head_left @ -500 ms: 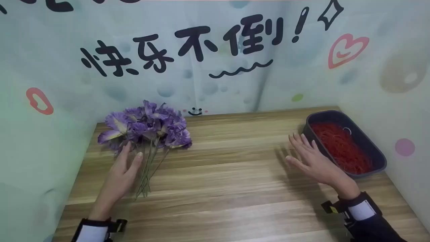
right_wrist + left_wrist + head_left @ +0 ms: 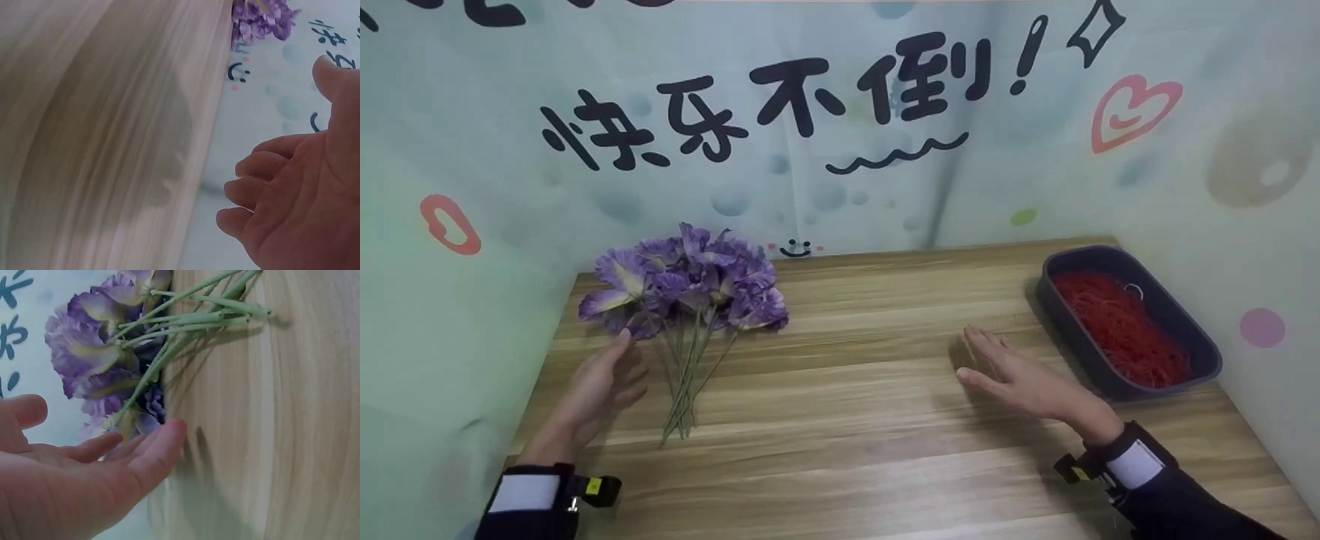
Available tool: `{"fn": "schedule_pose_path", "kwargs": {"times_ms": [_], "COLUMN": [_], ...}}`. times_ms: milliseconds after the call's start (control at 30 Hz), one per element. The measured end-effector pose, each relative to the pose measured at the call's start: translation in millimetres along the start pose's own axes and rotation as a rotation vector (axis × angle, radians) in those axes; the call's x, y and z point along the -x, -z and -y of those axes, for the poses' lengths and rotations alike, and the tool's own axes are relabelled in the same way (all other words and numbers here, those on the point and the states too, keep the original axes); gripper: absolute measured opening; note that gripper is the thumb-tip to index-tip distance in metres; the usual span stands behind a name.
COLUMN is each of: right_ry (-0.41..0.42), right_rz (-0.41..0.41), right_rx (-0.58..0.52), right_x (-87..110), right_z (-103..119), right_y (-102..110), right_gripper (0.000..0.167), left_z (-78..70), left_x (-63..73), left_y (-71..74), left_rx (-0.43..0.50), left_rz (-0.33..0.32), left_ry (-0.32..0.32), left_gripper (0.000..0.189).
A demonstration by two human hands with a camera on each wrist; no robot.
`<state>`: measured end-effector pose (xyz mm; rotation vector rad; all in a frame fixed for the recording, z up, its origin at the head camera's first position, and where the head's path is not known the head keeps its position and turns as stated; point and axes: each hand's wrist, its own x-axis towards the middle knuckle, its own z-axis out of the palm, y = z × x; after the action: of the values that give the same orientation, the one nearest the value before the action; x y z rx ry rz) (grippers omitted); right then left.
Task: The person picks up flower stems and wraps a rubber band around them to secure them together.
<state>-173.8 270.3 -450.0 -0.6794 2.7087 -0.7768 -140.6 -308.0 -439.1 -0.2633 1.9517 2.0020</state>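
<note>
A bunch of purple artificial flowers (image 2: 697, 277) lies at the left back of the table, its crossed green stems (image 2: 684, 390) pointing toward the front. My left hand (image 2: 592, 390) is just left of the stems, thumb up and fingers loosely bent, holding nothing. In the left wrist view that hand (image 2: 101, 472) has its palm turned toward the flowers (image 2: 101, 354), fingertips close below the blossoms. Right of the middle, my right hand (image 2: 1024, 382) hovers over the wood with relaxed fingers and nothing in it. The right wrist view shows its palm (image 2: 304, 197) facing the flowers (image 2: 261, 19).
A dark rectangular tub (image 2: 1204, 352) stands at the right, holding red shredded filler (image 2: 1125, 330) and a small metal ring (image 2: 1135, 291). Printed cloth walls (image 2: 840, 195) enclose the wooden table (image 2: 840, 450) at the back and both sides.
My left hand has drawn back to the left, away from the stems, and turned. My right hand has moved left and a little toward me, away from the tub. The flowers have stayed put.
</note>
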Motion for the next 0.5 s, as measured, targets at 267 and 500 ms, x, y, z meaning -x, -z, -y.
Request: {"fn": "schedule_pose_path", "kwargs": {"times_ms": [267,500], "right_ry": [0.013,0.018], "right_rz": [0.091,0.161], "right_rx": [-0.026,-0.034], "right_x": [-19.3,-39.0], "right_z": [20,35], "right_y": [-18,-28], "right_gripper": [0.085,0.088], "left_z": [3.2,3.8], "left_x": [-10.2,-21.3], "left_y": [2.0,0.2], "left_rx": [0.198,0.285], "left_rz": [0.033,0.065], "left_ry": [0.05,0.079], "left_gripper": [0.091,0.09]}}
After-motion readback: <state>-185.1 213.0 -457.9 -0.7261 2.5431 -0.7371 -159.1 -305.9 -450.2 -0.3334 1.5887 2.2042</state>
